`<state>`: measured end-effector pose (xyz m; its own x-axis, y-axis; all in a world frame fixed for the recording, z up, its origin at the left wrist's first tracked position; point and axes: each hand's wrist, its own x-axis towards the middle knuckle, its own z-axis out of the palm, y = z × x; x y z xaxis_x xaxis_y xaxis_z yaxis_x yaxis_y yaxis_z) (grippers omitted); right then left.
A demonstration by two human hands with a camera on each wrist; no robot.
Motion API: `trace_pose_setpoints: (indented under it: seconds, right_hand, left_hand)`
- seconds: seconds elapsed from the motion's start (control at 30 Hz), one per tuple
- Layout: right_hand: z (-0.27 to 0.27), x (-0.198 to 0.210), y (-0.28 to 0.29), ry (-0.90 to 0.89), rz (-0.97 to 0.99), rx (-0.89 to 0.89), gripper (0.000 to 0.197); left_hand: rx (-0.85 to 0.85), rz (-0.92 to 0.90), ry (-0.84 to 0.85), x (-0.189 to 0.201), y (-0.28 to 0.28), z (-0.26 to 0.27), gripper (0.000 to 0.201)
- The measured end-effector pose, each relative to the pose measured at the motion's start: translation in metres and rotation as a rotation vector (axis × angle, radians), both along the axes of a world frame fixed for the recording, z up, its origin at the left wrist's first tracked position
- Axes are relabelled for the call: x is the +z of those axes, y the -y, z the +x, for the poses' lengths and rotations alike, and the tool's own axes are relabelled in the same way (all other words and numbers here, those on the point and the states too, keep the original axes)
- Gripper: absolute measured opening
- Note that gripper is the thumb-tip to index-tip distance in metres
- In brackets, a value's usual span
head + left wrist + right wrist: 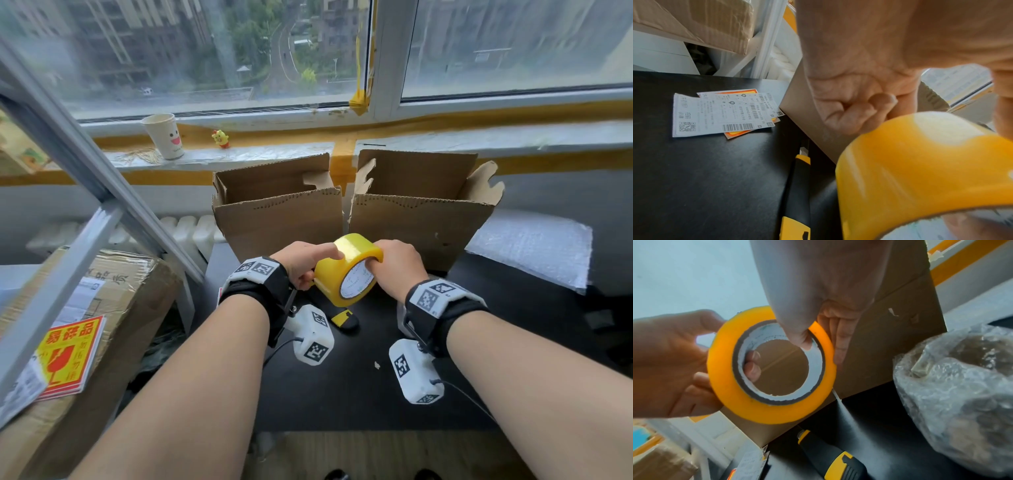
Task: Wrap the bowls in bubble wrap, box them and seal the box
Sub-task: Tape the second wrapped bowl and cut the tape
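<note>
While both hands grip the tape roll (347, 269) above the black table (342, 394) — left hand (301, 263) outside, right hand (394, 267) hooking the core — find the tape end first; the wrapped bowl (953, 395) waits beside the open boxes (414, 222).

I see a paper cup (163, 135) with a smiling face standing on the windowsill (260, 153), and to its right on the same sill a small yellow toy figure (221, 138). Below the sill, at its left end, a white radiator (191, 230) lines the wall. Further left of the sill and nearer to me, a taped brown carton (113, 274) carries red and yellow fragile stickers (70, 356). On the black table (705, 170) below the sill I make out printed shipping labels (719, 113) and a yellow-black utility knife (836, 457).
</note>
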<state>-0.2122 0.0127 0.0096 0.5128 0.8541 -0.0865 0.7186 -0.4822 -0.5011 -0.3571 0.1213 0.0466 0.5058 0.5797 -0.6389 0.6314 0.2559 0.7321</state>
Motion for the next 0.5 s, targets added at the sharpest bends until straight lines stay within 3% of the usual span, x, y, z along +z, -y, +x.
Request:
trace_pose_setpoints:
  seconds: [0.2,0.37,0.5]
  right_hand:
    - [-0.005,0.007,0.003,0.112,0.017,0.019,0.022]
    - [-0.009,0.012,0.006,0.243,0.014,0.069,0.02]
    - [-0.009,0.011,0.007,0.187,0.061,0.028,0.021]
  left_hand:
    - [-0.019,0.087,-0.132,-0.001,-0.002,0.009,0.074]
    - [-0.022,0.098,-0.162,0.001,0.001,0.01,0.067]
    - [-0.012,0.045,-0.084,0.003,0.003,0.01,0.05]
